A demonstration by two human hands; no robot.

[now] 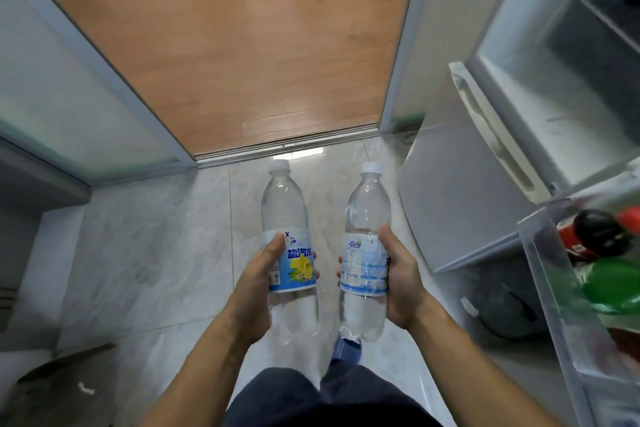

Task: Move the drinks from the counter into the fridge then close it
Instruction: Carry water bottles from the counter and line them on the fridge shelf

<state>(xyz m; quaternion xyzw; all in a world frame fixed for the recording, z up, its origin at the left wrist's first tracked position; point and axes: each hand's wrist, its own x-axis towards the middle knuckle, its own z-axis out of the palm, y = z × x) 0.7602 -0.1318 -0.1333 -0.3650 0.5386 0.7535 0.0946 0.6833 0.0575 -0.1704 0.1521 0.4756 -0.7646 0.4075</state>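
Note:
My left hand (258, 282) grips a clear bottle with a white cap and a blue and yellow label (289, 243). My right hand (400, 279) grips a second clear bottle with a white cap and a pale blue label (365, 243). Both bottles are held upright side by side above the tiled floor. The fridge (554, 97) stands open at the right, with its door (460, 191) swung toward me. A clear door shelf (550, 291) at the right edge holds a dark cola bottle with a red cap (599, 232) and a green bottle (613, 284).
A sliding door track (287, 146) crosses the floor ahead, with wooden flooring beyond it. Frosted glass panels (69, 90) stand at the left. A grey counter edge (38, 177) sits at the left. A dark round object (505, 308) lies on the floor under the fridge door.

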